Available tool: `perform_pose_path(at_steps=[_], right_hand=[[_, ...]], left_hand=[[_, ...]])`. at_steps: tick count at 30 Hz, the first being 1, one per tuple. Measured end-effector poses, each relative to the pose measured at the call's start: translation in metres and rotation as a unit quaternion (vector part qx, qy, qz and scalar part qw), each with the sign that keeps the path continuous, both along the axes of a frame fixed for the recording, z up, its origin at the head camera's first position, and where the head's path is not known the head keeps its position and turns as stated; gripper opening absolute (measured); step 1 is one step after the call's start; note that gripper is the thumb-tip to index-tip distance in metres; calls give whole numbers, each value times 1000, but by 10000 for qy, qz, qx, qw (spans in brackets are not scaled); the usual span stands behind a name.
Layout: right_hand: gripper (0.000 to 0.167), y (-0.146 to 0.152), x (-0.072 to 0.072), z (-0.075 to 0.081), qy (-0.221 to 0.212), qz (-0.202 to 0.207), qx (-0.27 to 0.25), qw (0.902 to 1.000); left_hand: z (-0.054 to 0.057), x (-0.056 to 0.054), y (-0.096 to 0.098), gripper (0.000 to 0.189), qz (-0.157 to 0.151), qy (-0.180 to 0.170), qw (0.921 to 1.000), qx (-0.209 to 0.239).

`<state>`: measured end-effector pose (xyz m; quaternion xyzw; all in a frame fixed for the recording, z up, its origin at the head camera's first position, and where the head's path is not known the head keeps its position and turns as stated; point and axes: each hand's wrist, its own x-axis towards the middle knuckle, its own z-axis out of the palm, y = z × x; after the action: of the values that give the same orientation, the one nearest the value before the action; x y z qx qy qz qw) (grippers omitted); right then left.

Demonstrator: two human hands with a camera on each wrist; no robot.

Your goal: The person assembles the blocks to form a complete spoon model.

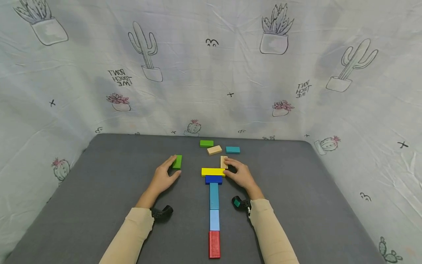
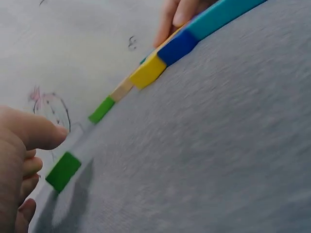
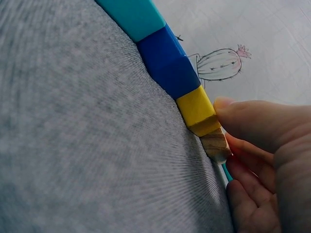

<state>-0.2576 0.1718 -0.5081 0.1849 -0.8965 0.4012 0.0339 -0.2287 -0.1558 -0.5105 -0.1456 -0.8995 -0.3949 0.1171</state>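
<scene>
My left hand (image 1: pixel 163 176) is at a green block (image 1: pixel 177 162), its fingers along the block's left side and the thumb spread apart. In the left wrist view that green block (image 2: pixel 63 172) stands beyond the thumb. The right hand (image 1: pixel 241 176) has its thumb at the right end of a yellow block (image 1: pixel 212 172). Its fingertips touch a natural wood block (image 1: pixel 223 162) that stands lengthwise behind the yellow one. In the right wrist view the wood block (image 3: pixel 215 145) lies close against the yellow block (image 3: pixel 198 111).
Toward the front, a dark blue block (image 1: pixel 213 179), teal block (image 1: pixel 214 196), light blue block (image 1: pixel 214 220) and red block (image 1: pixel 214 244) form a line. Behind lie a green block (image 1: pixel 206 143), a wood block (image 1: pixel 214 150) and a teal block (image 1: pixel 232 150) on the grey table (image 1: pixel 99 190).
</scene>
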Motion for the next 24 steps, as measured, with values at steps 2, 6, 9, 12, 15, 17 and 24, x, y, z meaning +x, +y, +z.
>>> perform_pose_path(at_steps=[2,6,9,12,15,17,24], right_hand=[[47,-1,0,0,-42,-20,1,10000],[48,-3,-1,1,-80,33,3,10000],[49,-4,-1,1,-66,91,27,9999],[48,-5,-3,2,-20,108,30,9999],[48,-4,-2,3,25,119,15,9999],[48,-3,-2,4,31,131,14,9999],[48,0,1,2,-48,52,79,9999]], left_hand=[[-1,-6,-4,70,-3,-120,9999,-71],[-2,-17,-13,74,-53,-365,9989,-283],[1,-23,-18,77,-157,-591,9971,-457],[5,-27,-23,77,-326,-791,9946,-592],[7,-30,-25,75,-497,-902,9924,-674],[8,-31,-26,73,-591,-939,9912,-717],[8,-31,-25,67,-595,-1113,9903,-588]])
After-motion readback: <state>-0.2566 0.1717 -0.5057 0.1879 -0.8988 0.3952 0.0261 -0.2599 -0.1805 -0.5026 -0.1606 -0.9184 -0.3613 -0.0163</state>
